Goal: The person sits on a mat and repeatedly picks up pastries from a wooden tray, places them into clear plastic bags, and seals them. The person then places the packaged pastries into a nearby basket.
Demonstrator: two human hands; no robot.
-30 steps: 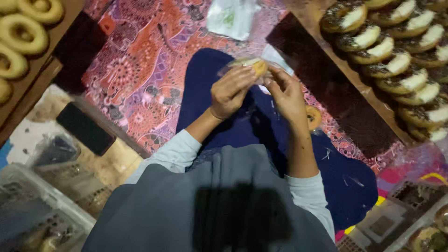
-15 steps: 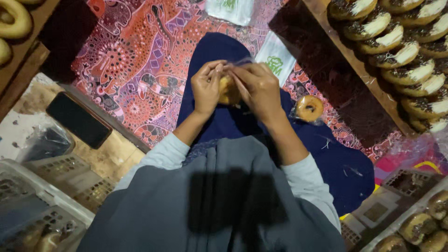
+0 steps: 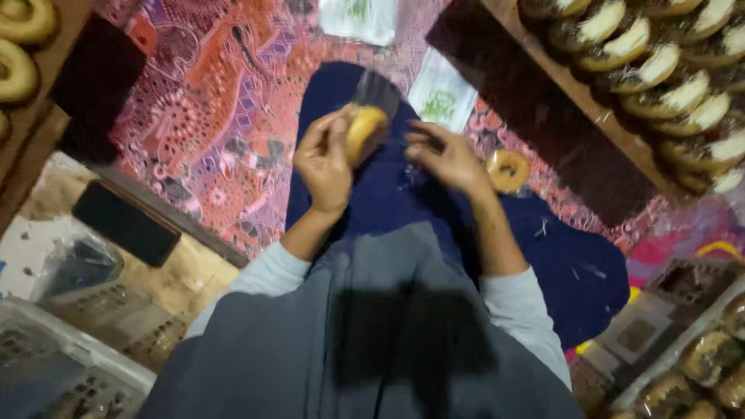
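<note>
Half a second ago both hands met around the doughnut; now they have parted, and the right hand has drawn off to the side, fingers loosely spread and grasping nothing that shows. Beneath everything lies the patterned red and orange cloth, with the person's dark blue lap across it. A long wooden tray runs along the upper right, carrying a row of cream-topped doughnuts; another tray of plain rings sits at the upper left. A black phone rests on the floor at left. Two flat white packets lie on the cloth past the knees. The left hand is clenched on the golden doughnut, held above the lap inside a clear plastic bag. It stands on edge, its long axis tilted from lower left to upper right, and the bag's mouth points away from the person. One loose doughnut lies on the cloth just beside the right hand.
</note>
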